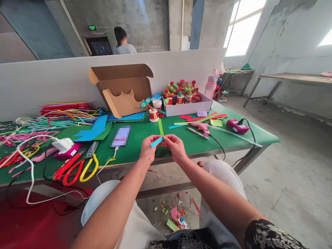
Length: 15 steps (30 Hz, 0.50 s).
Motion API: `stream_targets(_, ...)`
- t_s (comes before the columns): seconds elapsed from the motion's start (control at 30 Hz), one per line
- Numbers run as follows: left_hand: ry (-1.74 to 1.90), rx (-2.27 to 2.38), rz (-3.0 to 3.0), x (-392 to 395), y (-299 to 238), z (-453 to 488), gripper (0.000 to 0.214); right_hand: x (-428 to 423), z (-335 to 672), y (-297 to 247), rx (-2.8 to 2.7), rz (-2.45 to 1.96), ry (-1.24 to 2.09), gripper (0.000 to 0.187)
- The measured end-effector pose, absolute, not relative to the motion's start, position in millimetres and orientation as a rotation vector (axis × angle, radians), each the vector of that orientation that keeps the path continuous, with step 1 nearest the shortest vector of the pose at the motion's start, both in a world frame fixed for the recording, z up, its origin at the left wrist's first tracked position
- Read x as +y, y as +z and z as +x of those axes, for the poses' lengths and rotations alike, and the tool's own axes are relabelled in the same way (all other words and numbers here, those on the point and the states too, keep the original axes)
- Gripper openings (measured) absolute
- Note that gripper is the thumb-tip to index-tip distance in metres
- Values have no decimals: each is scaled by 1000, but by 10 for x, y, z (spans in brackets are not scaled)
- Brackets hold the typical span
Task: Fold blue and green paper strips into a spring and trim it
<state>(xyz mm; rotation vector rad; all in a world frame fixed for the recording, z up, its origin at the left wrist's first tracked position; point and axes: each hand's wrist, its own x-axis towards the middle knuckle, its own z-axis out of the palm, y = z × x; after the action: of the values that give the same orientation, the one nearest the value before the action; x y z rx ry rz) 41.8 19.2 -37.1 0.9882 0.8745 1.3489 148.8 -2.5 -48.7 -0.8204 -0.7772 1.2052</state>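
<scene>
Over the table's front edge, my left hand (147,148) and my right hand (175,147) meet with their fingers pinched. Between them are two paper strips joined or crossing at the fingertips. The blue paper strip (156,141) slants down toward my left hand, and the green paper strip (161,127) points up and away from me. Both hands appear to grip the strips; how they are attached is hidden by the fingers. Just beyond stands a small paper-cup figure (153,115) with a blue face and coiled arms.
A white box (189,108) holds several similar cup figures. A pink glue gun (201,128) and a pen (197,133) lie to the right. Scissors (91,162), a phone (120,136), cables and pipe cleaners (67,116) cover the left. A cardboard box (124,91) stands behind.
</scene>
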Motion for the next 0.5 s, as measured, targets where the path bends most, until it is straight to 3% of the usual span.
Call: stream_targets(0.5, 1331, 901, 1020, 167, -373, 415, 44, -11, 1454, -550, -808, -879, 1131, 27)
